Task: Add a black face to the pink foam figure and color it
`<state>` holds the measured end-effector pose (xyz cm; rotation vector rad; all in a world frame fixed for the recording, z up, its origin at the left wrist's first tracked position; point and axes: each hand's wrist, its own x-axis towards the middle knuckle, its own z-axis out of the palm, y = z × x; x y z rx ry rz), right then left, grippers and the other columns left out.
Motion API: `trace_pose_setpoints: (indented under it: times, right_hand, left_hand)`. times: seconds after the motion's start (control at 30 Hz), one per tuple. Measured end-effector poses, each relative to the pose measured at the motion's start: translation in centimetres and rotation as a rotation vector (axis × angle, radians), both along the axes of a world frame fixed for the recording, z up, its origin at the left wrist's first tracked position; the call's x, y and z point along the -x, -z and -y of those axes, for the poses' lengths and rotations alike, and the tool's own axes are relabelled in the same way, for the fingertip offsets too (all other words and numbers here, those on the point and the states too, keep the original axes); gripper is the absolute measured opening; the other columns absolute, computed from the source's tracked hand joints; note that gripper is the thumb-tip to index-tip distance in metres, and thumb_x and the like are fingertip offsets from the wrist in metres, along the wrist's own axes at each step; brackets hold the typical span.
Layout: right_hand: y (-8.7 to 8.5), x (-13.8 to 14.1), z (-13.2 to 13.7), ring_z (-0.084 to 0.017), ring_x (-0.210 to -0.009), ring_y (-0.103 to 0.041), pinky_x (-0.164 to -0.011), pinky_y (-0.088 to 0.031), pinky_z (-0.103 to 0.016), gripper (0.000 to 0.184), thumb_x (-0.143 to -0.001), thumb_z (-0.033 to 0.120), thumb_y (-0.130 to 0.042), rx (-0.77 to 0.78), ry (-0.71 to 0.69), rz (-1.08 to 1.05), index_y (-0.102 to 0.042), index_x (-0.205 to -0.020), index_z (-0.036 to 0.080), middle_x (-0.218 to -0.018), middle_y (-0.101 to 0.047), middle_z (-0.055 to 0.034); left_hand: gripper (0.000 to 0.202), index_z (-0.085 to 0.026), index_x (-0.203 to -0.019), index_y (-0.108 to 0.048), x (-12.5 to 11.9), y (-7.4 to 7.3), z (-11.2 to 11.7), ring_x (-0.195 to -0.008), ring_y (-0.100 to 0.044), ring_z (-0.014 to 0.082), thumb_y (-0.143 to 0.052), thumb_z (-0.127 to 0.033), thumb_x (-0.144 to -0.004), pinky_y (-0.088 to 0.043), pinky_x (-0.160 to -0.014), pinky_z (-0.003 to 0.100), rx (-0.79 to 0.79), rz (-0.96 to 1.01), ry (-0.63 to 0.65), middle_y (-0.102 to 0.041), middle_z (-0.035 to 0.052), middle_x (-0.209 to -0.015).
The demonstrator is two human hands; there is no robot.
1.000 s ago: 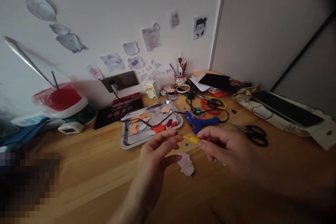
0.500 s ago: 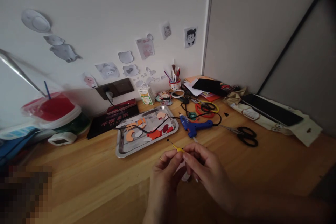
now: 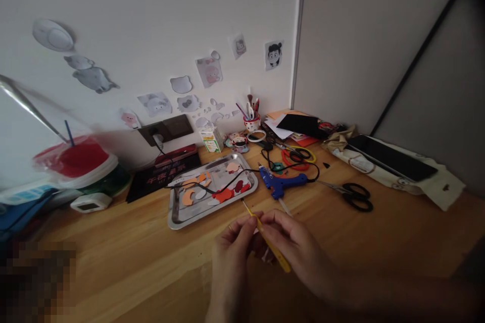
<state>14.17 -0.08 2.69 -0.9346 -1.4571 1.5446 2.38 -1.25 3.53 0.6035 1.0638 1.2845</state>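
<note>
The right hand (image 3: 299, 250) pinches a yellow stick (image 3: 273, 252) tight in its fingers. The left hand (image 3: 232, 247) is pinched shut too, touching the stick; I cannot tell what it holds. The stick is long and thin, with a pointy tip up and a fatter end low. It is just above the wooden table (image 3: 151, 262), near the metal tray (image 3: 178, 219) and blue glue gun (image 3: 282, 181).

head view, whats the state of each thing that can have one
yellow tool, held above the desk
left hand, fingers pinched on the yellow tool
right hand, closed on the yellow tool
blue glue gun, lying on its side
black scissors, blades shut, lying flat
metal tray, holding cutouts
plug, in the wall socket
</note>
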Motion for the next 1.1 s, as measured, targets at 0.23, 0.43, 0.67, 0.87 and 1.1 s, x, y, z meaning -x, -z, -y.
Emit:
trace_pose_setpoints:
  times: [0.23,0.43,0.67,0.87,1.1]
  right_hand:
    - [0.1,-5.6,-6.1,-0.023,-0.107,-0.051,-0.090,-0.041,-0.038,0.037,-0.076,0.007,-0.043,-0.898,0.207,1.119,-0.050,-0.112,0.013,-0.112,-0.056,-0.0118]
    - [2.1,-6.4,-10.5,-0.029,-0.091,-0.056,-0.081,-0.043,-0.044,0.039,-0.067,0.004,-0.048,-0.993,0.113,1.289,-0.057,-0.105,0.012,-0.095,-0.062,-0.0142]
    - [2.1,-6.7,-11.5,-0.025,-0.091,-0.056,-0.078,-0.044,-0.037,0.026,-0.075,0.009,-0.044,-0.984,0.141,1.208,-0.056,-0.098,0.013,-0.094,-0.061,-0.0120]
    - [-1.2,-8.3,-11.0,-0.026,-0.090,-0.058,-0.074,-0.046,-0.039,0.026,-0.079,0.022,-0.048,-0.876,0.246,1.114,-0.055,-0.104,0.018,-0.104,-0.060,-0.0105]
    - [-5.7,-9.2,-10.3,-0.018,-0.066,-0.062,-0.058,-0.044,-0.027,0.026,-0.086,0.030,-0.044,-0.648,-0.007,0.984,-0.065,-0.080,0.017,-0.071,-0.067,-0.0045]
  left_hand:
    - [0.020,-0.013,-0.077,-0.060,0.9,-1.1,-1.0,-0.063,-0.064,0.0165,-0.062,-0.032,-0.074,-0.048,-0.058,0.027,0.034,-0.133,-0.107,-0.068,0.0060,-0.079]
    - [0.017,-0.015,-0.072,-0.052,1.2,-1.3,-0.8,-0.047,-0.056,0.0110,-0.056,-0.030,-0.079,-0.044,-0.047,0.023,-0.017,-0.205,-0.056,-0.063,0.0012,-0.069]
    - [0.017,-0.016,-0.068,-0.048,2.7,-2.0,-0.1,-0.041,-0.047,0.0059,-0.055,-0.027,-0.080,-0.035,-0.044,0.017,-0.063,-0.238,-0.064,-0.057,-0.0031,-0.058]
    - [0.018,-0.017,-0.068,-0.048,3.3,-2.1,0.0,-0.037,-0.041,0.0042,-0.056,-0.028,-0.080,-0.028,-0.040,0.016,-0.072,-0.265,-0.049,-0.056,-0.0035,-0.055]
    - [0.017,-0.017,-0.068,-0.050,4.0,-1.6,-0.1,-0.039,-0.044,0.0060,-0.058,-0.027,-0.079,-0.033,-0.042,0.019,-0.088,-0.219,-0.022,-0.057,-0.0022,-0.057]
